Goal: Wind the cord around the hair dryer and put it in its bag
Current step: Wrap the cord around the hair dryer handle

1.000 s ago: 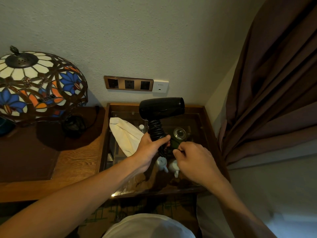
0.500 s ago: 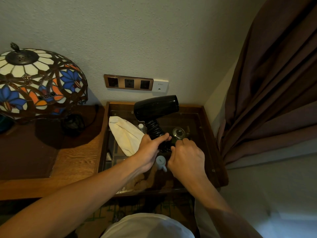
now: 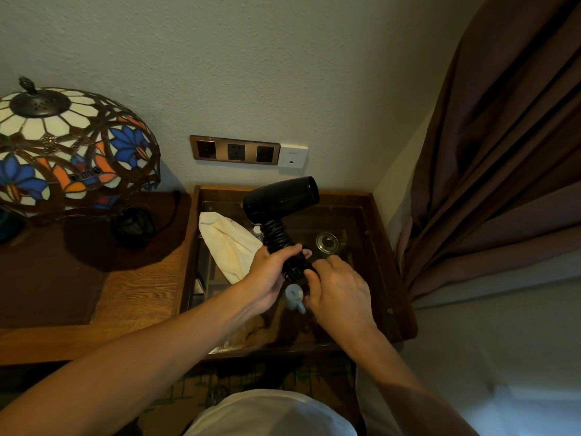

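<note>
A black hair dryer [image 3: 280, 197] is held upright above a glass-topped side table, its barrel pointing right. The black cord [image 3: 274, 235] is coiled tightly around its handle. My left hand [image 3: 268, 275] grips the lower handle over the coils. My right hand [image 3: 341, 287] pinches the cord's end at the bottom of the handle, touching the left hand's fingers. A cream cloth bag [image 3: 228, 245] lies flat on the glass just left of the dryer.
The side table [image 3: 382, 234] has a raised wooden rim; a small white cup [image 3: 294, 295] and a round metal lid [image 3: 327, 242] show under the glass. A stained-glass lamp [image 3: 69, 152] stands on the left desk. Wall sockets [image 3: 235, 150] behind, brown curtain [image 3: 503, 152] at right.
The dryer has tilted so its barrel points up to the right. My right hand has shifted closer to the handle's bottom end; the left hand keeps its grip.
</note>
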